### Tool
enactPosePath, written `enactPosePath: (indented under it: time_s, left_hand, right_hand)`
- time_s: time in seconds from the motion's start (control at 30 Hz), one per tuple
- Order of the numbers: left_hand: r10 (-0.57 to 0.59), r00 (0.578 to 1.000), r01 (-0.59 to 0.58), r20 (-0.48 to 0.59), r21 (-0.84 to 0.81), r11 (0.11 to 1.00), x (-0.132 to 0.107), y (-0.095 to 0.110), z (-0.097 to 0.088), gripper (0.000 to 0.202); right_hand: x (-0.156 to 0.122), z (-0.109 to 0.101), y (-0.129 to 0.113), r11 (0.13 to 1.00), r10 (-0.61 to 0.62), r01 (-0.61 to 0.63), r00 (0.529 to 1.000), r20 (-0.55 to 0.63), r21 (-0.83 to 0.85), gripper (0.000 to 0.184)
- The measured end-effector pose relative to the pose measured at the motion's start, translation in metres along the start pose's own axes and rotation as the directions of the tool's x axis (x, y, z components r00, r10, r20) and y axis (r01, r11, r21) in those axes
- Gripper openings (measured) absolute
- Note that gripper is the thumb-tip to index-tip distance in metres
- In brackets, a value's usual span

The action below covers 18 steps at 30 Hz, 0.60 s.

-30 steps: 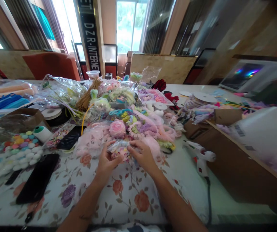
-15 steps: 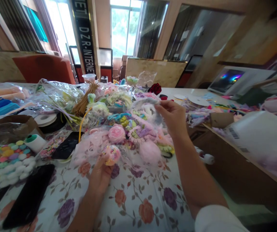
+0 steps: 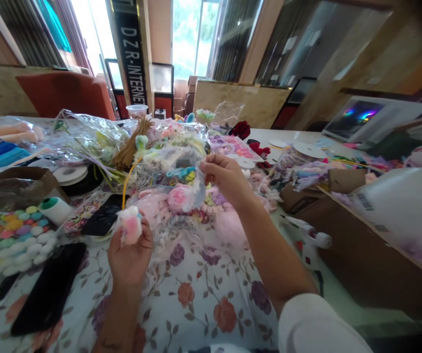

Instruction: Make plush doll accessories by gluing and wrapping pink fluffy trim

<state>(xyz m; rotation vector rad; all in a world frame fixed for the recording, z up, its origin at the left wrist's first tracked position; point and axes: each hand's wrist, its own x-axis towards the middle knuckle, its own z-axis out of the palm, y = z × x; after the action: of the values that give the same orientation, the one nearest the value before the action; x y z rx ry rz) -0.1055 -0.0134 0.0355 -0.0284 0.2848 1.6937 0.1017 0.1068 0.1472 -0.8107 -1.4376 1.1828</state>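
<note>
My left hand (image 3: 130, 257) is raised above the floral tablecloth (image 3: 203, 299), its fingers closed round a small pink and white fluffy ornament (image 3: 130, 228). My right hand (image 3: 227, 179) is lifted over the craft pile, pinching the edge of a clear plastic bag (image 3: 181, 179) that hangs down from it. Behind the bag lies a heap of pink plush flowers (image 3: 179, 196) and coloured trims.
A white glue gun (image 3: 308, 240) lies right of my right arm, beside a cardboard box (image 3: 361, 245). A black phone (image 3: 47, 289) and a bag of coloured pompoms (image 3: 12, 235) sit at the left. Packets of craft supplies crowd the table's far half.
The left hand has lifted the ornament and moved it left. The right hand came back toward the pile's middle, with the clear bag hanging from it.
</note>
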Motion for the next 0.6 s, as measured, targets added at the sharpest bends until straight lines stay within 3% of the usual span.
enactPosePath:
  time_s: [0.1, 0.17, 0.27, 0.33, 0.47, 0.6]
  left_hand:
    - [0.034, 0.983, -0.022, 0.181, -0.068, 0.997, -0.003, 0.010, 0.004, 0.062]
    - [0.036, 0.973, -0.022, 0.228, -0.061, 0.998, -0.003, 0.014, 0.009, 0.063]
    - [0.019, 0.980, -0.023, 0.196, 0.016, 1.000, 0.000, 0.011, 0.022, 0.057]
    - [0.023, 0.990, -0.037, 0.136, 0.100, 0.994, 0.004, 0.002, 0.034, 0.045]
    - [-0.014, 0.999, 0.004, 0.038, 0.250, 0.968, 0.017, -0.028, 0.044, 0.029]
    - [-0.208, 0.978, 0.206, -0.029, 0.325, 0.923, 0.032, -0.051, 0.021, 0.029]
  right_hand:
    - [-0.015, 0.001, 0.018, 0.989, 0.122, -0.101, 0.969, 0.214, -0.106, 0.014]
    - [-0.024, 0.004, 0.041, 0.950, 0.159, -0.062, 0.939, 0.303, -0.306, 0.012]
    - [-0.036, 0.011, 0.076, 0.754, 0.073, 0.115, 0.964, 0.257, -0.647, 0.007]
    - [-0.041, 0.013, 0.088, 0.693, 0.039, 0.146, 0.970, 0.239, -0.706, 0.008]
    - [-0.039, 0.003, 0.079, 0.627, -0.045, 0.147, 0.987, 0.153, -0.765, 0.011]
    - [-0.015, -0.024, 0.060, 0.615, -0.109, 0.090, 0.994, 0.029, -0.783, 0.016]
